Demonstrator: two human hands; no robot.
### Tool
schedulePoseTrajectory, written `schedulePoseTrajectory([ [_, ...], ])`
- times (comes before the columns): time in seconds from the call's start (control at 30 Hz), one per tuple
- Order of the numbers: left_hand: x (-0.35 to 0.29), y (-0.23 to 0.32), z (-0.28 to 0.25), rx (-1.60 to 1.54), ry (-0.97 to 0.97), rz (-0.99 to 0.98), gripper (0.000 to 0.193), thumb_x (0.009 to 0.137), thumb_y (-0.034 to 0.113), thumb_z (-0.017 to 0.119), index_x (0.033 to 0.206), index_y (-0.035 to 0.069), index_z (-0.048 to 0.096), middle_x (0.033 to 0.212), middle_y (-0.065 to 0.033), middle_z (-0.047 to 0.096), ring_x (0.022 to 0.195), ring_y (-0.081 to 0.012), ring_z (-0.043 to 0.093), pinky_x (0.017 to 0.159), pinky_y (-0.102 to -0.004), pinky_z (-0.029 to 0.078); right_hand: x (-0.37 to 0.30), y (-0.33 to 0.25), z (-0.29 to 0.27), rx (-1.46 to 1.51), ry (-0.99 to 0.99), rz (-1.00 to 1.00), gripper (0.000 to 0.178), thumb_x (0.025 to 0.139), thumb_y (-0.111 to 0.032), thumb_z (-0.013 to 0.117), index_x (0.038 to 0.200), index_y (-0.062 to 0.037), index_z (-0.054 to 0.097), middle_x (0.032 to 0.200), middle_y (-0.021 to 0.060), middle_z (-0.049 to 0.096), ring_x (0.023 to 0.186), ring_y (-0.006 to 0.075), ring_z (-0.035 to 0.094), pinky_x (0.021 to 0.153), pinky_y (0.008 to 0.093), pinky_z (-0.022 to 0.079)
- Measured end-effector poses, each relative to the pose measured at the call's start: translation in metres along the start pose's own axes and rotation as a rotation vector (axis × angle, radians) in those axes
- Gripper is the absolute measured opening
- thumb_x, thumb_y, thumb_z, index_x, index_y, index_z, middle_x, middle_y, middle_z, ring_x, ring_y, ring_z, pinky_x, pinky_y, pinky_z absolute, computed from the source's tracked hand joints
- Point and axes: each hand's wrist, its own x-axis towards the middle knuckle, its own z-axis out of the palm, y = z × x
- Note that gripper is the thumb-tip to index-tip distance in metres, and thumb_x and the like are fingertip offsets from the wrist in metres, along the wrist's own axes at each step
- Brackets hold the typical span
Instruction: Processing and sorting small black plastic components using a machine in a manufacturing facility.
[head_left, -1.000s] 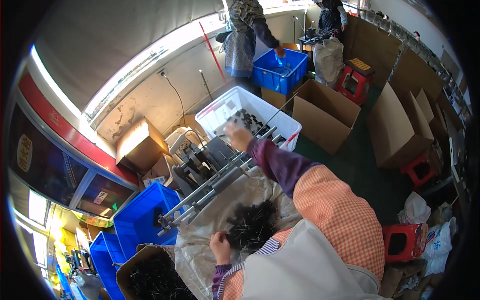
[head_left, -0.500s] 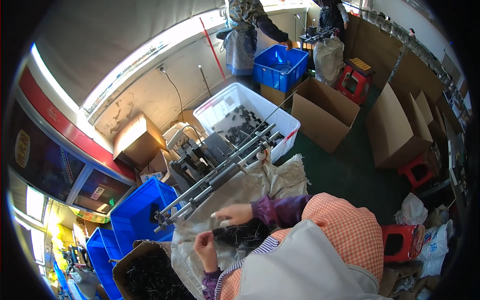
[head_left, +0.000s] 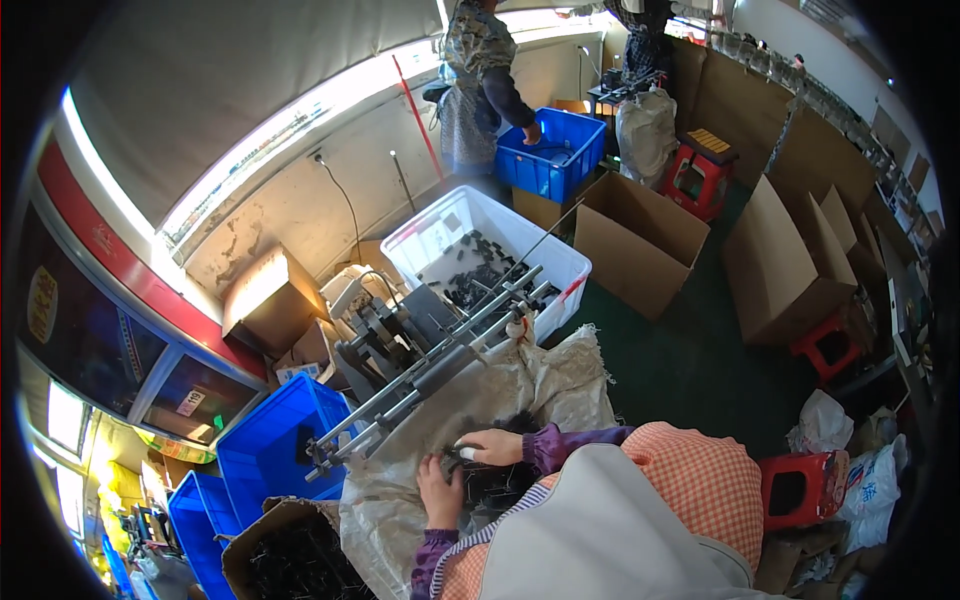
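Observation:
A pile of black, bristly-looking small pieces with thin pale pins (head_left: 505,483) lies on a pale woven sack cloth (head_left: 385,520) in front of me. My left hand (head_left: 440,492) is at the left side of the pile, its fingers bent down onto it. Close beside it, my right hand (head_left: 492,447) reaches in from the right, fingers together, with a white cover on a fingertip. Both sets of fingertips nearly meet over the pile. What they pinch is too small to make out. Just beyond stands a bench machine with metal rods and a dark roller (head_left: 445,368).
A cardboard box of black pieces (head_left: 290,560) stands at the lower left, beside blue bins (head_left: 262,440). Behind the machine is a white bin (head_left: 415,240) holding black parts. Open cartons (head_left: 635,275) and a red stool (head_left: 800,483) are at the right. A co-worker (head_left: 478,90) reaches into a blue crate (head_left: 540,175).
My right hand has moved slightly right and down, and my left hand has moved right; both now come together at the pile. The co-worker's arm has lowered into the blue crate.

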Motion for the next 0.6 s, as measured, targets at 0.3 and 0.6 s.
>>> schedulePoseTrajectory([
  [0.3, -0.018, -0.003, 0.037, 0.062, -0.244, 0.053, 0.041, 0.076, 0.025, 0.066, 0.103, -0.002, 0.053, 0.110, -0.0220, 0.051, 0.097, -0.0405, 0.047, 0.081, -0.0476, 0.040, -0.001, -0.007, -0.005, 0.025, -0.072, -0.065, 0.033, 0.087, -0.018, 0.051, 0.115, -0.0012, 0.052, 0.108, 0.0184, 0.058, 0.102, 0.0316, 0.056, 0.087, 0.0365, 0.043],
  [0.6, -0.025, -0.026, 0.045, 0.111, -0.297, 0.036, 0.028, 0.079, 0.024, 0.060, 0.085, -0.003, 0.059, 0.092, -0.0226, 0.057, 0.083, -0.0380, 0.056, 0.075, -0.0455, 0.045, -0.008, -0.016, 0.008, 0.060, -0.125, -0.083, 0.032, 0.086, -0.021, 0.054, 0.112, -0.0021, 0.055, 0.103, 0.0176, 0.060, 0.099, 0.0317, 0.057, 0.085, 0.0371, 0.043],
])
